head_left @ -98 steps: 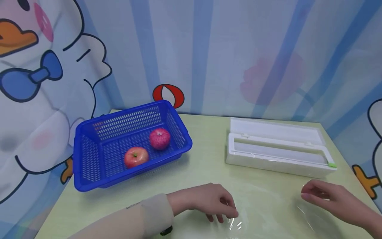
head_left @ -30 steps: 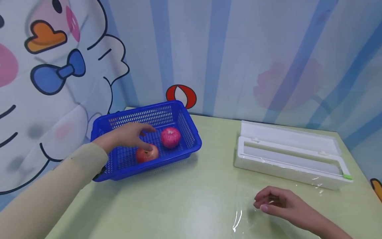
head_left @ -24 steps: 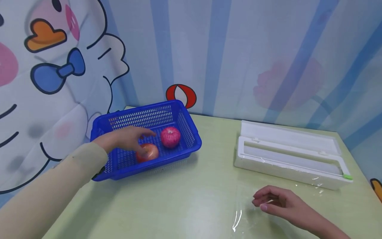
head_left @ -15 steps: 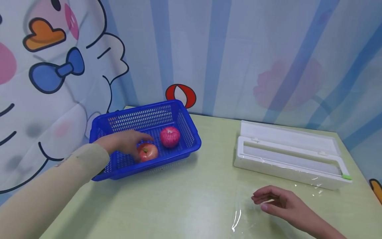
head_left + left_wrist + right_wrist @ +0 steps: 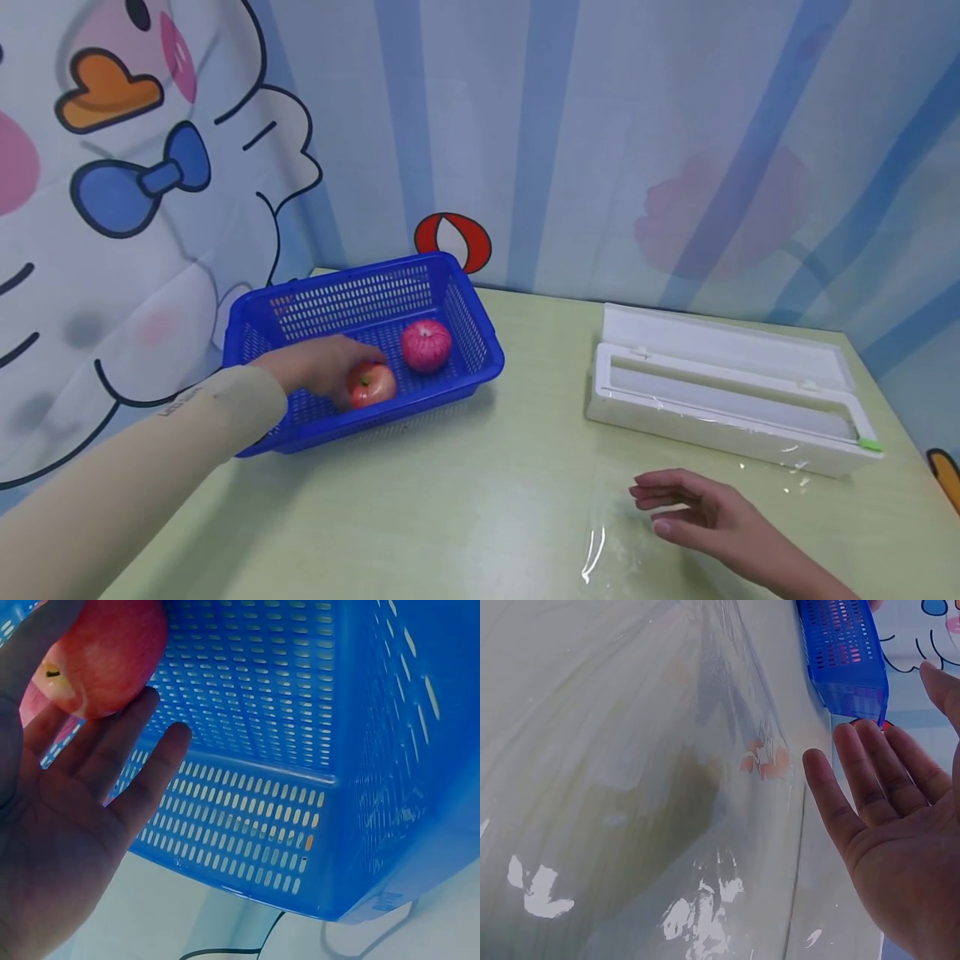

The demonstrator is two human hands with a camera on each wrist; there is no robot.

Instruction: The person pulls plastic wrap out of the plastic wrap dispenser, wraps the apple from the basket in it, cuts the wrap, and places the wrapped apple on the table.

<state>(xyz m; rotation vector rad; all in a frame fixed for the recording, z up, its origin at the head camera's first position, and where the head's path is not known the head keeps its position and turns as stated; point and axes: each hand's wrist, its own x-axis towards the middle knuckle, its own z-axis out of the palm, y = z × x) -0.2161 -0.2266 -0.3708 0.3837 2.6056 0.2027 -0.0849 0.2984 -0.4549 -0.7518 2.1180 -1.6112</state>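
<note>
Inside a blue plastic basket (image 5: pixel 300 435), my left hand (image 5: pixel 322 367) grips a red-yellow apple (image 5: pixel 372 384). The left wrist view has the apple (image 5: pixel 112 656) between the thumb and the fingers (image 5: pixel 124 742), stem side showing. A streaked pink round fruit (image 5: pixel 426 346) lies in the basket just right of it. My right hand (image 5: pixel 708 521) hovers over the table's right part, fingers loosely extended and holding nothing. Beneath it, clear cling film (image 5: pixel 600 542) spreads over the table, glossy and wrinkled in the right wrist view.
At the back right stands a white cling film dispenser (image 5: pixel 720 421), lid (image 5: pixel 727 346) up, a green slider (image 5: pixel 870 444) at its right end. Film runs from its front onto the pale table (image 5: pixel 450 500). A cartoon-printed curtain (image 5: pixel 562 167) hangs behind.
My left hand has gone from the film over into the basket, lowering and closing around the apple. My right hand has shifted left over the film. The view has turned slightly left.
</note>
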